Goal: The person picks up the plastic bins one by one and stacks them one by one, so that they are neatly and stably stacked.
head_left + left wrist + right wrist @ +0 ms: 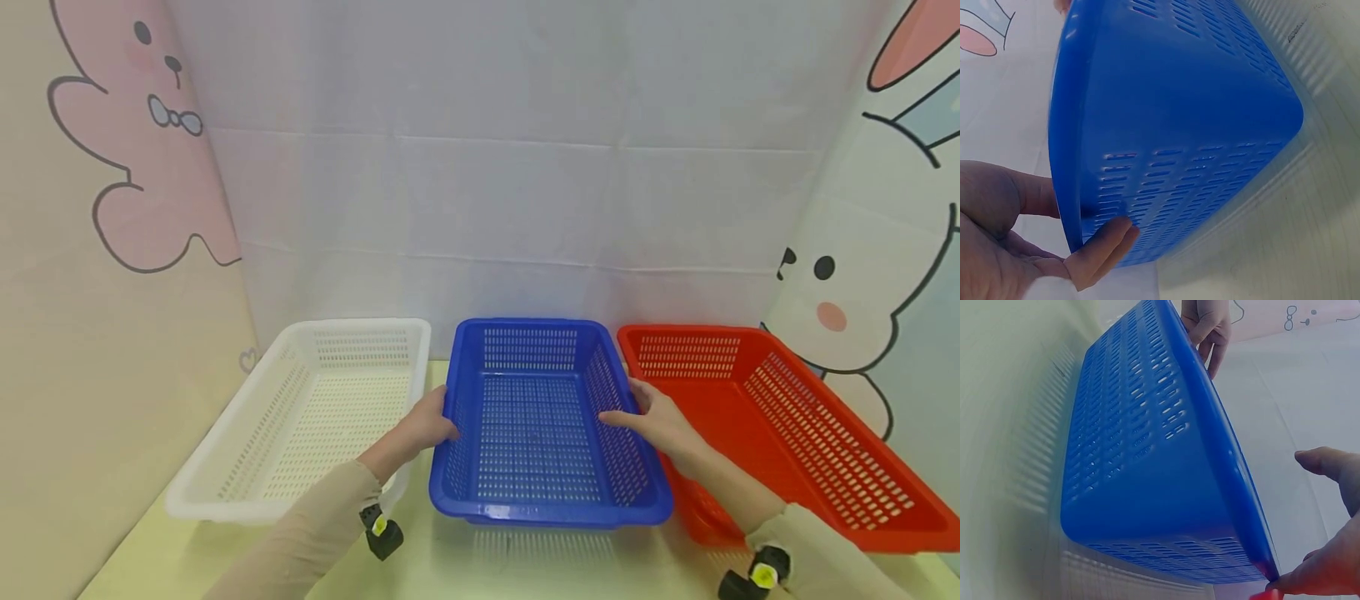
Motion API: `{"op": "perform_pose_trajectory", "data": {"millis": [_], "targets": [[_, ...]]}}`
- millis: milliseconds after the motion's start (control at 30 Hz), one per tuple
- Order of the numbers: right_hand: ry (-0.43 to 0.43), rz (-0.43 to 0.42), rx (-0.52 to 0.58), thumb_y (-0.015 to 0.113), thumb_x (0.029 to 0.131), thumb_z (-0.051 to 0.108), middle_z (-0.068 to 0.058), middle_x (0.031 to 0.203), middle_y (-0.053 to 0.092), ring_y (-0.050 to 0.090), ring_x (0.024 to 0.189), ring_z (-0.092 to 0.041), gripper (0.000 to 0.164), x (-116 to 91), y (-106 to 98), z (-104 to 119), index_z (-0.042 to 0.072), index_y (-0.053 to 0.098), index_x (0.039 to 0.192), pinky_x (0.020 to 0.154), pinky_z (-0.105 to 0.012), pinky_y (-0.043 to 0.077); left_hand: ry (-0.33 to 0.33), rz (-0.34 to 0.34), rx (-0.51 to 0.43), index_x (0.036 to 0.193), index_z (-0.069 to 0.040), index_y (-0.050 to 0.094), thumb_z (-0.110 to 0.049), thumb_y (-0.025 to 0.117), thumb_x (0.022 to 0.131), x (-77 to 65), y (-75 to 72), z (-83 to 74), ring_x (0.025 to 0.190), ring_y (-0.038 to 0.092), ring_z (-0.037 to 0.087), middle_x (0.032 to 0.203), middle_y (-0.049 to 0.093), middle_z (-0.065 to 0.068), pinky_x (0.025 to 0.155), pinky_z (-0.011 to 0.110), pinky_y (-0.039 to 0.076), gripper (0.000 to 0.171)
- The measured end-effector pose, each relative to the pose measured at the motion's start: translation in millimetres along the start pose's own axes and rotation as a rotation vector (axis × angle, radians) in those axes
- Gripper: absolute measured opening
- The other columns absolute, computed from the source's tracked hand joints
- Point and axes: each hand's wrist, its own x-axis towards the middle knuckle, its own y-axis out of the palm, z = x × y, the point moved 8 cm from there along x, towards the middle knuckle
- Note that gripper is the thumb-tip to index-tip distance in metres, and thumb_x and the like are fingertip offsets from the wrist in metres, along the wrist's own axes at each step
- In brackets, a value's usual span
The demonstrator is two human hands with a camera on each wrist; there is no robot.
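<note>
Blue plastic basket [551, 508] midway along the surface [465, 577], toward its back edge, between white basket [337, 417] near left edge and red basket [731, 425] toward right edge. Left hand [426, 421] grasping the blue basket's left rim, thumb inside, fingers outside. Right hand [663, 421] at right rim: fingers touching the outer side, thumb released, spread over the interior.
</note>
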Motion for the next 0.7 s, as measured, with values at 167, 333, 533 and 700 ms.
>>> {"op": "perform_pose_trajectory", "data": {"millis": [167, 333, 533, 700], "targets": [[0.012, 0.023, 0.030, 0.067, 0.079, 0.037, -0.029, 0.144, 0.020, 0.023, 0.128, -0.047, 0.097, -0.5, 3.6, -4.6, -0.004, 0.008, 0.143, 0.097, -0.061, 0.027, 0.005, 0.007, -0.010, 0.127, 0.012, 0.033, 0.022, 0.046, 0.058, -1.4, 2.0, -2.4, 0.100, 0.053, 0.039, 0.110, 0.053, 0.028, 0.085, 0.051, 0.046, 0.071], [0.036, 0.036, 0.107, 0.063, 0.084, 0.021, -0.030, 0.142, 0.021, 0.031, 0.123, -0.048, 0.088, -0.4, 12.6, -14.3, -0.005, 0.004, 0.142, 0.094, -0.060, 0.032, 0.033, 0.010, -0.009, 0.125, 0.013, 0.033, 0.023, 0.038, 0.057, -5.3, 2.2, -6.2, 0.098, 0.053, 0.040, 0.107, 0.052, 0.029, 0.083, 0.049, 0.047, 0.069], [0.029, 0.023, 0.167, 0.051, 0.085, -0.001, -0.032, 0.141, 0.021, 0.035, 0.120, -0.048, 0.078, 1.2, 17.2, -19.5, -0.007, -0.002, 0.142, 0.093, -0.058, 0.034, 0.036, 0.012, -0.005, 0.125, 0.013, 0.032, 0.023, 0.039, 0.058, -6.3, 1.8, -6.0, 0.097, 0.053, 0.040, 0.105, 0.052, 0.028, 0.084, 0.049, 0.046, 0.068], [0.022, 0.014, 0.196, 0.042, 0.083, -0.008, -0.031, 0.142, 0.019, 0.036, 0.120, -0.047, 0.074, 1.9, 20.8, -21.1, -0.006, -0.002, 0.142, 0.094, -0.058, 0.034, 0.034, 0.013, -0.015, 0.126, 0.013, 0.032, 0.023, 0.038, 0.057, -6.3, 0.4, -5.1, 0.099, 0.053, 0.041, 0.107, 0.052, 0.028, 0.085, 0.050, 0.046, 0.069]]}}
